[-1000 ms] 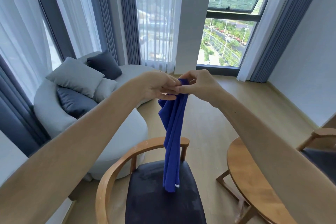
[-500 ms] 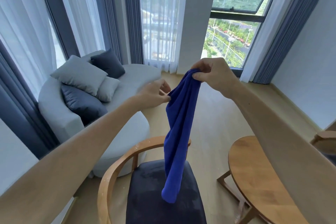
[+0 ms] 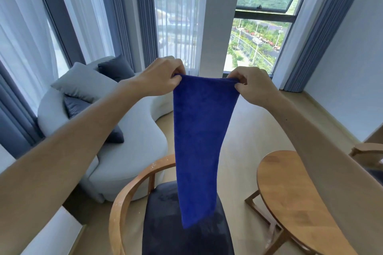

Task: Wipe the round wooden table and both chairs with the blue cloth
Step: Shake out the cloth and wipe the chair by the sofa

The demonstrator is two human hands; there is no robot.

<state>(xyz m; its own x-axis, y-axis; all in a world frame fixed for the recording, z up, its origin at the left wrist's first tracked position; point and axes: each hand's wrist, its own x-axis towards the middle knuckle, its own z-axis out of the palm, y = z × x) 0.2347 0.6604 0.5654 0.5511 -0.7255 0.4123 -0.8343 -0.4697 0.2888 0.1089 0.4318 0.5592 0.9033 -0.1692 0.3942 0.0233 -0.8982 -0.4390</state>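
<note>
The blue cloth (image 3: pixel 202 141) hangs flat in the air above the chair (image 3: pixel 132 198) with the dark seat. The left hand (image 3: pixel 163 76) pinches its top left corner, and the right hand (image 3: pixel 251 87) pinches its top right corner. The round wooden table (image 3: pixel 290 198) stands to the right.

cloth (image 3: pixel 199 141): 1 | table (image 3: pixel 290 198): 1 | chairs (image 3: pixel 126 203) (image 3: pixel 366 149): 2 | sofa (image 3: pixel 132 151): 1 | cushions: at least 4 | hands (image 3: pixel 159 76) (image 3: pixel 252 85): 2
</note>
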